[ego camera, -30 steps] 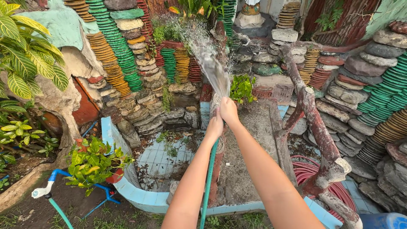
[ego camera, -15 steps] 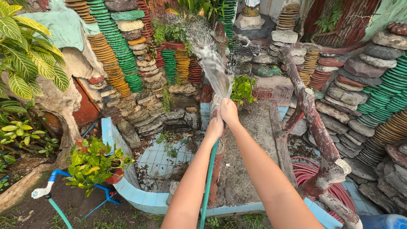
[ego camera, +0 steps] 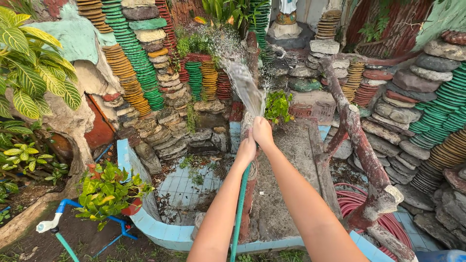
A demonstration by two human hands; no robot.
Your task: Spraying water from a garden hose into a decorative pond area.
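Head view looks down two bare arms stretched forward over a garden pond. Both hands meet at the end of a green hose (ego camera: 240, 204), which runs up from the near edge between the forearms. Left hand (ego camera: 246, 149) wraps the hose from the left, its fingers curled shut around it. Right hand (ego camera: 262, 132) sits just beyond and touching the left, fingers pressed together over the hose end. A fan of water (ego camera: 242, 82) leaves the hands and spreads toward the far stacked stones (ego camera: 145, 63), painted green, orange and red.

Below the hands stands a grey concrete slab (ego camera: 286, 184), with a rough red post (ego camera: 248, 204) along its left edge. Left of the slab lies the open tiled basin (ego camera: 182, 187), bounded by a light blue rim (ego camera: 160, 228). A potted plant (ego camera: 109, 189) sits at the near left corner of that rim, beside a blue pipe (ego camera: 65, 206). Right of the arms a gnarled branch (ego camera: 361, 145) slants close by, with a coiled red hose (ego camera: 352, 199) beneath it. Open room lies mainly over the basin, left of the arms.
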